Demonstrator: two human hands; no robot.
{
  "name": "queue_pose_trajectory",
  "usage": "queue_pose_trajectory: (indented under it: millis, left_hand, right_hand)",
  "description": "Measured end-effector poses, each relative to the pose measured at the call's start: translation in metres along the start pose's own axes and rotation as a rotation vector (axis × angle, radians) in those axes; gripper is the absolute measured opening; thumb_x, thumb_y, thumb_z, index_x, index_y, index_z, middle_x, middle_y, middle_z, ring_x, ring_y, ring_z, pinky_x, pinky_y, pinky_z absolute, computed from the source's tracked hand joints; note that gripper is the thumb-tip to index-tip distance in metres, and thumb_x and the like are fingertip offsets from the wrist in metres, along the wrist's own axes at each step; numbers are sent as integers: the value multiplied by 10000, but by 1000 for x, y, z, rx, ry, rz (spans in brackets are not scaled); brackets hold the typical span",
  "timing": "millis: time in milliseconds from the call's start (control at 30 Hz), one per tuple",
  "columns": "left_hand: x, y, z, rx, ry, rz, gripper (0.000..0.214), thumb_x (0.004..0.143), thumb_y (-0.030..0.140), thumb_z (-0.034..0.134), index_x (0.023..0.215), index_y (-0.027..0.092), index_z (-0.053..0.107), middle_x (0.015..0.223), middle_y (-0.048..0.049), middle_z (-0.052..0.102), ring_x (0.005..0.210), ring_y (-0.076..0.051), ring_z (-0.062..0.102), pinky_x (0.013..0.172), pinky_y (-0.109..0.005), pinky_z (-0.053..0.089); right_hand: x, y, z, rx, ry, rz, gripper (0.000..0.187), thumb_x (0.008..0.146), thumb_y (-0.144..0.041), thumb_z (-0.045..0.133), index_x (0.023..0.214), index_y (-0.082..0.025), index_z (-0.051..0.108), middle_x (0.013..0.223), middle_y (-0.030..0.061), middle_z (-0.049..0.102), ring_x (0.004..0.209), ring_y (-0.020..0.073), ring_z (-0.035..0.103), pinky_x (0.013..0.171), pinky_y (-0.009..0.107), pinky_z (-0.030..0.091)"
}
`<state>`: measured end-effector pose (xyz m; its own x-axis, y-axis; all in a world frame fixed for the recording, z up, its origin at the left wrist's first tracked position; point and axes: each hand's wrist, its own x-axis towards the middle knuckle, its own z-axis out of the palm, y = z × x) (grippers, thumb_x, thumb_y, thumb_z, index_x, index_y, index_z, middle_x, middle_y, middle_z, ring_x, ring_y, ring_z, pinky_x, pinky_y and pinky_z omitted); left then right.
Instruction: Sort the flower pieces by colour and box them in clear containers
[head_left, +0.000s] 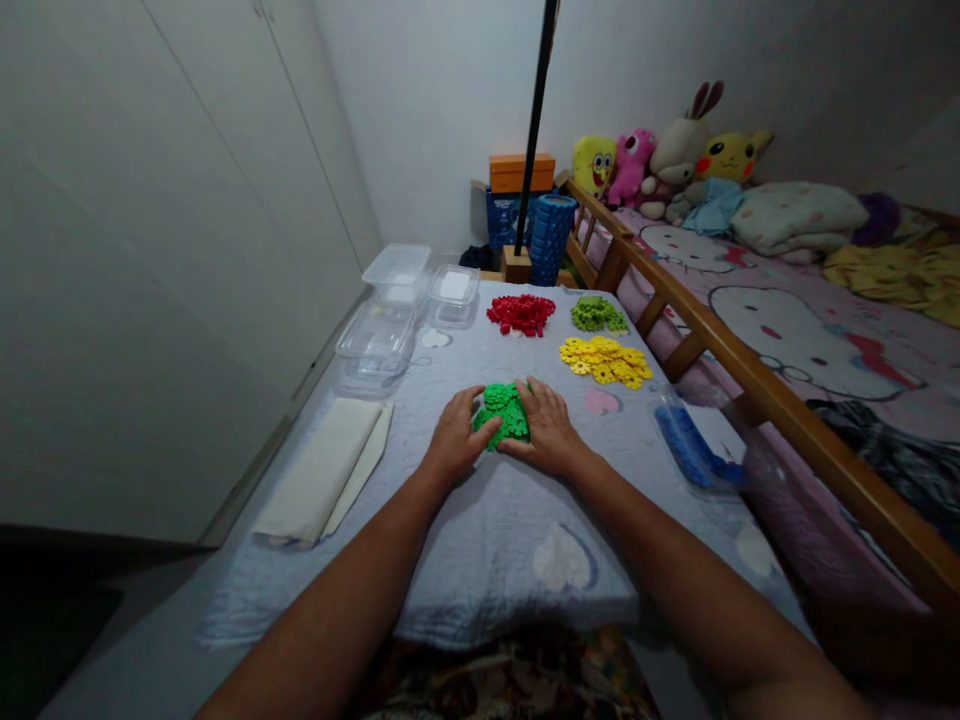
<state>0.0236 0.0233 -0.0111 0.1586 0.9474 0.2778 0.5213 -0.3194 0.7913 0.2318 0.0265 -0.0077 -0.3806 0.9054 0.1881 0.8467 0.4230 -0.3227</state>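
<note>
A heap of green plastic interlocking discs (504,415) lies on the cloth-covered table in front of me. My left hand (456,435) curls round the heap's left side, its thumb laid over the front discs. From the right, my right hand (549,428) presses against the same heap with bent fingers, and its thumb reaches along the near edge. Together the two hands cup the discs between them. Beyond them lie a heap of yellow flower-shaped discs (606,362), a pile of red plastic pieces (521,314) and a light-green pile (598,314).
Clear plastic containers (379,330) stand at the back left, with a folded cream cloth (322,470) nearer me. A clear box with blue pieces (694,445) sits at the right edge. A wooden bed rail (697,340) runs along that side. A black pole (534,130) rises behind the table.
</note>
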Motion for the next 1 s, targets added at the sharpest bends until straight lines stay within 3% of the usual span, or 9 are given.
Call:
queue_pose_trajectory:
  millis: [267, 433, 633, 800, 1000]
  left_hand:
    - [1, 3, -7, -21, 215, -47, 334, 900, 307, 599, 1215, 200, 631, 1243, -111, 662, 1217, -264, 618, 1088, -464, 485]
    - [21, 5, -34, 204, 313, -31, 314, 859, 230, 596, 1169, 194, 634, 1265, -124, 628, 1250, -285, 591, 1107, -475, 474]
    - [51, -5, -77, 617, 360, -206, 402, 825, 170, 635, 1227, 164, 634, 1421, -178, 533, 1249, -362, 574, 1102, -511, 452]
    - [58, -14, -101, 799, 290, -268, 355, 908, 142, 544, 1246, 71, 626, 1285, -185, 584, 1137, -364, 589, 991, -504, 471]
    - [64, -16, -108, 892, 242, -266, 289, 968, 138, 453, 1152, 68, 665, 1107, -127, 636, 992, -258, 599, 904, -379, 452]
  right_hand:
    - [13, 10, 13, 147, 157, -22, 867, 871, -603, 672, 1564, -147, 418, 1568, 197, 478, 1465, 344, 410, 1221, 530, 315]
    - [10, 18, 11, 199, 254, 18, 722, 939, -540, 574, 1531, -142, 460, 1519, 194, 522, 1422, 328, 452, 1199, 517, 355]
    - [9, 19, 10, 146, 249, -34, 694, 921, -517, 604, 1512, -170, 494, 1513, 176, 528, 1417, 324, 447, 1195, 513, 343]
    - [8, 20, 5, 102, 228, -15, 674, 932, -518, 590, 1500, -163, 517, 1509, 183, 523, 1409, 323, 441, 1182, 500, 342]
    - [3, -6, -12, -34, 174, -125, 598, 897, -552, 656, 1411, -247, 626, 1572, 139, 488, 1495, 392, 303, 1225, 633, 129]
